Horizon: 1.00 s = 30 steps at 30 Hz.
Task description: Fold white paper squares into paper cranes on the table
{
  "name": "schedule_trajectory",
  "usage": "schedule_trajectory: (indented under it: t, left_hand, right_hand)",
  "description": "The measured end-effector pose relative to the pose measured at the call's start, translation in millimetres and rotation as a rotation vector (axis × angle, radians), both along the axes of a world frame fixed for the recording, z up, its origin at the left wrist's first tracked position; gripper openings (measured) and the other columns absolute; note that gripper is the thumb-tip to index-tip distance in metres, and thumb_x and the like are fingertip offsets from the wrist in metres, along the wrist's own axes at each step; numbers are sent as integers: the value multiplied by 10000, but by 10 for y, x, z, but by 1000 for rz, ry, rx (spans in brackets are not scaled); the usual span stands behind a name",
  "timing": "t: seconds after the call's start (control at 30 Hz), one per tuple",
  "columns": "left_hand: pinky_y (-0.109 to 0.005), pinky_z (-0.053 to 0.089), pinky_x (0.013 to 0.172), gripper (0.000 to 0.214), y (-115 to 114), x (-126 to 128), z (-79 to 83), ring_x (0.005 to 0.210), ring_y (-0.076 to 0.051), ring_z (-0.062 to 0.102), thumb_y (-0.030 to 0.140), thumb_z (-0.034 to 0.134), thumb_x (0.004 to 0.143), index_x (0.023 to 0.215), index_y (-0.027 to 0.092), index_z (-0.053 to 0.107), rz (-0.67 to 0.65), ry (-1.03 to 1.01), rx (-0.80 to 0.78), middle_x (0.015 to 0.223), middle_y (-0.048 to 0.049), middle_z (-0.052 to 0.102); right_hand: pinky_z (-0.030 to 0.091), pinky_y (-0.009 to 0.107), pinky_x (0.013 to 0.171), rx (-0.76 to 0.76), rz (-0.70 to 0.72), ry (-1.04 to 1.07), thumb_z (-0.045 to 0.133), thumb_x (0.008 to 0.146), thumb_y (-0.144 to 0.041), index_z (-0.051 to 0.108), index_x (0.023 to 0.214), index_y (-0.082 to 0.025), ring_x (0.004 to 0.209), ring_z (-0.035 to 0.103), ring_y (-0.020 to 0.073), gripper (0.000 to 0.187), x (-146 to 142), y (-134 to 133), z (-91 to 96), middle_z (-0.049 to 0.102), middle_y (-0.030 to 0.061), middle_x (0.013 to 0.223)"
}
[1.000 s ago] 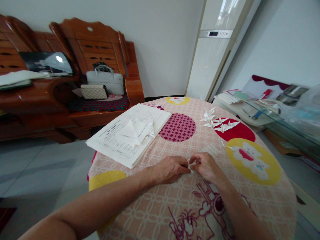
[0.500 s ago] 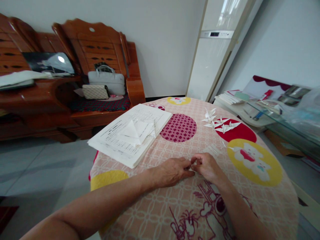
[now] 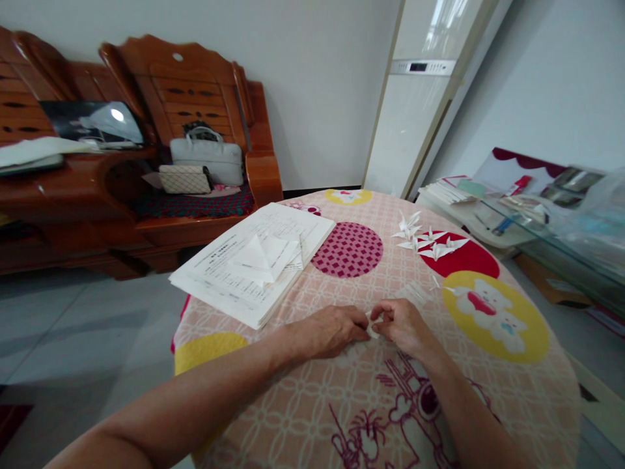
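Note:
A small piece of white paper (image 3: pixel 373 327) shows between my two hands, low over the tablecloth. My left hand (image 3: pixel 336 331) pinches its left side, fingers pressed together. The curled thumb and fingers of my right hand (image 3: pixel 401 324) grip the right side. Most of the paper is covered by fingers, so its folds cannot be made out. Several folded white paper cranes (image 3: pixel 437 246) sit together beyond my right hand. Left of the hands, folded paper sheets (image 3: pixel 261 257) lie on a thick stack of printed paper (image 3: pixel 205 280).
The round table has a patterned cloth (image 3: pixel 303 404). A glass-topped stand (image 3: pixel 541 244) with plastic bags and papers is close at the right. A wooden sofa (image 3: pixel 195 85) holding bags stands at the back left, and a tall white cabinet unit (image 3: pixel 410 104) is behind the table.
My left hand has shifted slightly left, away from the right fingertips. More of the white paper now shows between the hands. The cranes and paper stack stay where they were.

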<state>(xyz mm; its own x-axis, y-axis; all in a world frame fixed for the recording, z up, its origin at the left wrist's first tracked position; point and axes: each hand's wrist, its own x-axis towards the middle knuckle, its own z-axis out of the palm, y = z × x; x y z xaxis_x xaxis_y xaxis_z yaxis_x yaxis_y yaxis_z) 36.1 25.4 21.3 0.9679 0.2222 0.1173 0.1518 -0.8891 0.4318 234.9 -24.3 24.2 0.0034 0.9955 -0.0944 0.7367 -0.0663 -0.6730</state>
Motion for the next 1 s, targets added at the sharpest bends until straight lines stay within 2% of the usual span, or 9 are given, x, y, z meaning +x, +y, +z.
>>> schedule_trajectory:
  t: [0.1,0.23,0.3,0.4,0.47,0.53,0.77,0.9,1.0]
  left_hand:
    - [-243,453,859,308,57,-60,32,979,-175,612,46,500,830,1028,188,689,-11,-52,-60,1059,-68,670]
    - [-211,454,807,295,149,-149,98,879,-144,623,-3,496,728,883,146,699,38,-95,-186,960,-58,687]
    - [-204,445,742,262,173,-153,112,783,-125,607,13,482,729,840,137,685,175,-105,-224,864,-40,682]
    - [-214,418,654,195,154,-74,101,713,-127,576,152,545,783,936,137,664,411,-87,-239,812,-29,663]
    - [-225,395,623,254,117,20,87,723,-146,568,282,650,742,957,146,656,478,-20,-220,826,-29,658]
    - [-230,367,599,256,88,120,83,712,-150,565,299,673,719,930,157,651,564,30,-202,811,-20,657]
    - [-225,318,552,251,136,306,132,660,-136,564,290,734,654,876,186,676,594,134,-262,742,13,653]
    - [-224,258,508,152,178,301,132,554,-105,495,282,737,624,656,169,640,556,122,-331,568,45,558]
    - [-220,237,494,158,215,269,89,508,-85,435,234,694,626,556,152,578,521,52,-457,489,61,470]
  right_hand:
    - [311,221,500,-20,-6,7,624,640,-138,695,756,-177,509,473,114,141,-2,-4,1,518,-36,534]
    - [299,214,484,-32,-11,53,613,641,-119,665,746,-173,482,456,99,130,15,-2,-35,496,-48,525]
    - [296,212,479,-38,-2,84,606,643,-114,646,749,-171,473,456,96,127,34,5,-66,489,-55,515]
    - [288,209,471,-41,8,105,607,629,-95,623,775,-170,462,450,94,165,55,13,-93,476,-68,496]
    - [282,208,465,-32,3,107,609,624,-87,616,803,-172,461,440,93,199,56,12,-83,471,-74,498]
    - [283,208,461,-23,-7,112,612,619,-83,612,829,-174,468,440,93,228,46,5,-55,470,-78,511]
    - [281,197,459,16,10,145,602,611,-61,623,905,-177,476,419,83,316,27,-8,-32,441,-89,532]
    - [272,195,460,60,31,138,623,609,-66,649,900,-171,487,416,80,310,48,-12,-34,443,-85,532]
    - [279,192,451,40,21,181,660,622,-99,659,882,-162,480,426,79,267,64,-16,-4,466,-80,518]
